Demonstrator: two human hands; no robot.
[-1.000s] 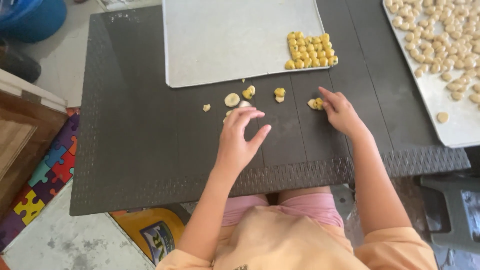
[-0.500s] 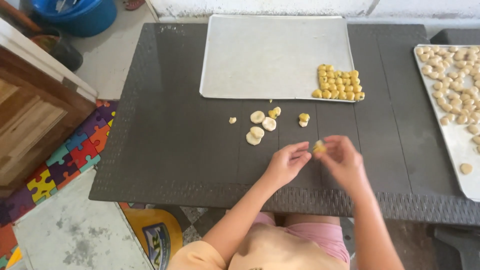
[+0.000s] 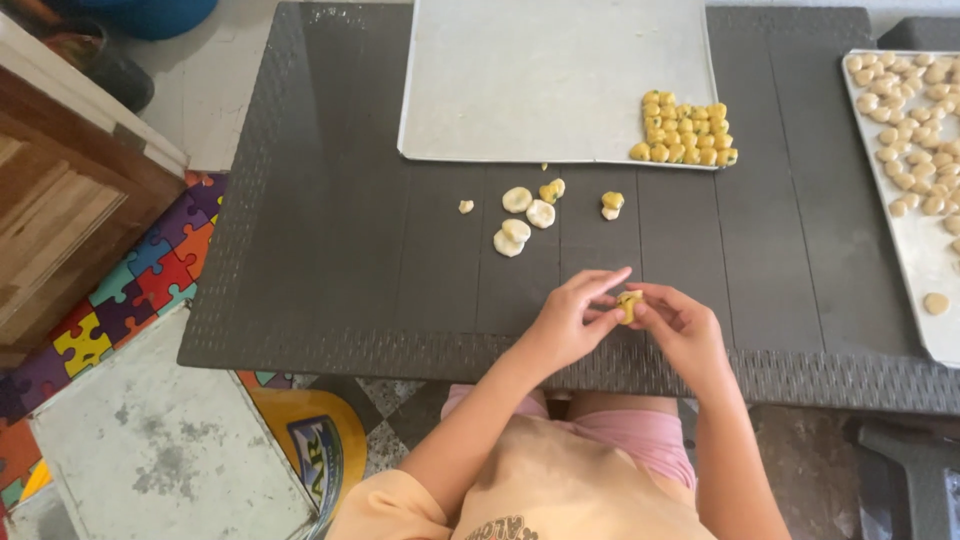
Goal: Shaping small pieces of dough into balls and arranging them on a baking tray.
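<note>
both hands meet over the near edge of the dark woven table (image 3: 330, 200). left hand (image 3: 565, 325) and right hand (image 3: 680, 330) pinch one small yellow dough piece (image 3: 629, 303) between their fingertips; both grips closed on it, fingers curled in, piece held just above the table surface, between the two hands.

step in hand, by my read: shaping or pinching shut a single filled piece, mid-form. not yet placed.

around it:
- loose pale dough rounds (image 3: 520, 218) in a small cluster further out on the table, a few yellow-topped bits (image 3: 611, 203) just beside them, one tiny scrap (image 3: 465, 206) off to the left side.
- large flat tray (image 3: 520, 80) at the far side, mostly bare, with a tight block of finished yellow pieces (image 3: 683, 130) packed in its near right corner.
- second tray (image 3: 915, 240) at the right edge, scattered with pale unfinished pieces (image 3: 915, 120), well apart from the hands.
- wooden cabinet (image 3: 60, 200) and puzzle floor mat (image 3: 120, 300) to the left, off the work area.

next move calls for, as a judgement: light even pressure so the piece doesn't split, then a long reach across the table to the block's open edge, set down touching the row without knocking neighbours. cannot tell whether the seam is closed; fingers hide it.
</note>
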